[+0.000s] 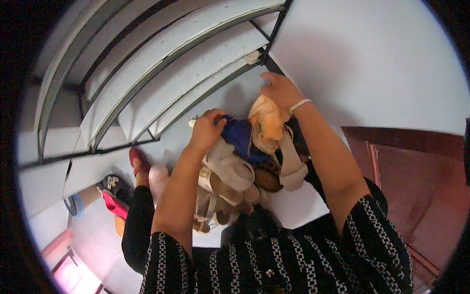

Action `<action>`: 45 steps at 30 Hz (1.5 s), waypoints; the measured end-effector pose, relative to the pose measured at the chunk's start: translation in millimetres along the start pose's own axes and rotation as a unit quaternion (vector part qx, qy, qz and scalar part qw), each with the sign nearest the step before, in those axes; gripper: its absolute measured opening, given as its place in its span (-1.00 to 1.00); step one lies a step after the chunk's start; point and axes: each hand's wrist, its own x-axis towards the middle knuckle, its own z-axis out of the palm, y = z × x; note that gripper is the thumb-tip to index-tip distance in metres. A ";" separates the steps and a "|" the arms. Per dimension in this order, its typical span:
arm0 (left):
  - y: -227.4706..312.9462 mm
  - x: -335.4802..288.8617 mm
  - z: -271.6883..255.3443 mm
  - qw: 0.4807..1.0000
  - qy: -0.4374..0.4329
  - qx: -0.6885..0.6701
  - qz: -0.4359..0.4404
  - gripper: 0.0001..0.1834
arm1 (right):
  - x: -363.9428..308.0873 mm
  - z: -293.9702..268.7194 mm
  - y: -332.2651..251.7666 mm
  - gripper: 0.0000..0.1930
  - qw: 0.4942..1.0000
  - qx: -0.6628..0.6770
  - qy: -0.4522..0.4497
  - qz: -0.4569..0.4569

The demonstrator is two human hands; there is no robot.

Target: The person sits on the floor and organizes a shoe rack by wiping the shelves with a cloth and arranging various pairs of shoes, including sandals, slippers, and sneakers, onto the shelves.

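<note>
In the head view, a shoe pile (226, 190) in white, beige and gold tones is seen on the pale floor (298, 210), in front of the person's body. At the far edge of the shoe pile, a dark blue cloth (241, 137) is spread, touching the shoes. The left hand (208, 128) is held at the cloth's left edge, above the shoe pile, with its fingers bent; whether anything is pinched by them cannot be told.

The right hand (280, 90) is held beyond the shoe pile's right side, its fingers partly extended. An orange cloth (267, 117) is seen just below its palm; whether it is gripped cannot be told. A pale bracelet (300, 105) is worn on that wrist. A white shoe (293, 169) is set at the right of the shoe pile.

To the left of the shoe pile, a red shoe (138, 158) is worn on a foot, and a black shoe (117, 186) is placed farther out. Beyond the shoe pile, a rack (164, 58) is seen.
</note>
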 end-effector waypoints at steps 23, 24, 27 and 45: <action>20.9 184.9 -14.7 0.613 0.148 -0.725 -0.276 -0.60 | 119.4 -50.0 72.7 -0.67 0.991 -0.092 0.094 -0.020; 28.8 182.0 -14.4 0.600 0.147 -0.736 -0.276 -0.60 | 101.3 -52.5 75.7 -0.67 0.989 -0.073 0.127 -0.009; 40.5 169.7 -14.2 0.578 0.130 -0.761 -0.264 -0.63 | 64.4 -56.3 77.0 -0.72 0.985 0.043 0.156 0.065; 77.7 136.9 -19.8 0.821 0.139 -0.510 -0.213 -0.71 | 70.1 -101.0 -39.2 -0.77 0.904 0.352 0.192 -0.148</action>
